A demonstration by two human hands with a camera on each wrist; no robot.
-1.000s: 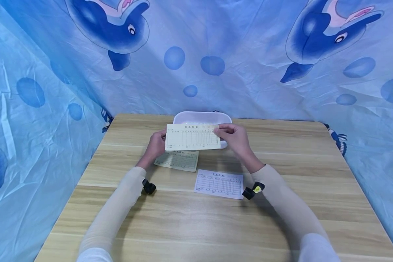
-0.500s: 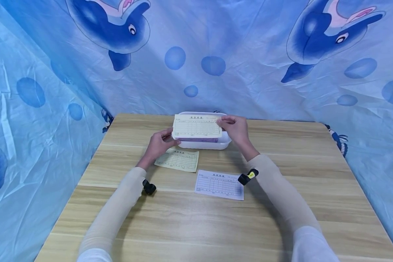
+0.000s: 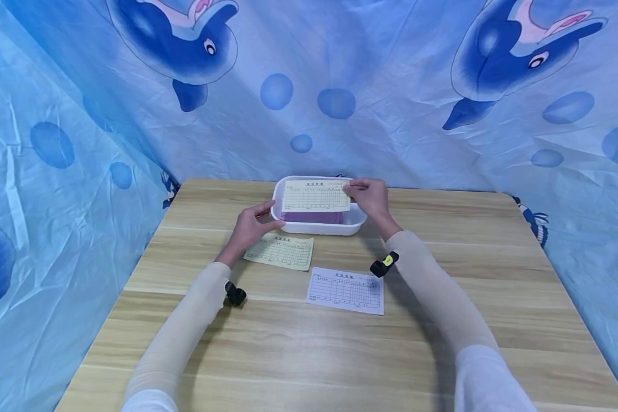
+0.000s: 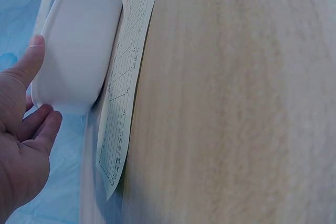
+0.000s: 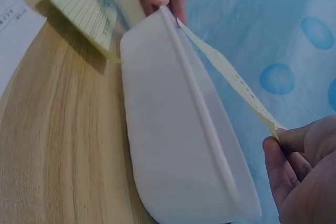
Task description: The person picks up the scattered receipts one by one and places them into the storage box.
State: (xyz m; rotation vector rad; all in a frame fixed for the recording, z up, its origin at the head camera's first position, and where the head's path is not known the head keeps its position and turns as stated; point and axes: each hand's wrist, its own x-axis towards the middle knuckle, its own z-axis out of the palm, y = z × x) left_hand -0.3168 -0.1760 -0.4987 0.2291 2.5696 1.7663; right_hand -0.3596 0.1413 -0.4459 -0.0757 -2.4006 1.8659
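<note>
A pale yellow receipt slip (image 3: 316, 196) with a printed table hangs tilted over the white plastic box (image 3: 319, 229). My right hand (image 3: 369, 197) pinches its right end between thumb and fingers; in the right wrist view the slip (image 5: 231, 74) appears nearly edge-on above the rim. At the box's left end, my left hand (image 3: 250, 229) holds the corner, thumb and fingers on either side of it. Inside the box lies purple paper (image 3: 314, 217), partly hidden by the slip. In the left wrist view, the left thumb touches the box's rim.
Another yellow-green slip (image 3: 280, 252) lies in front of the box, near the left wrist. A white-lilac slip (image 3: 345, 290) lies flat nearer the front. Blue dolphin-print cloth (image 3: 391, 143) hangs behind the wooden table (image 3: 309, 355).
The yellow slip has moved back and slightly right, from in front of the box to above it. My left hand has let go of the slip's left edge and now holds the box's corner.
</note>
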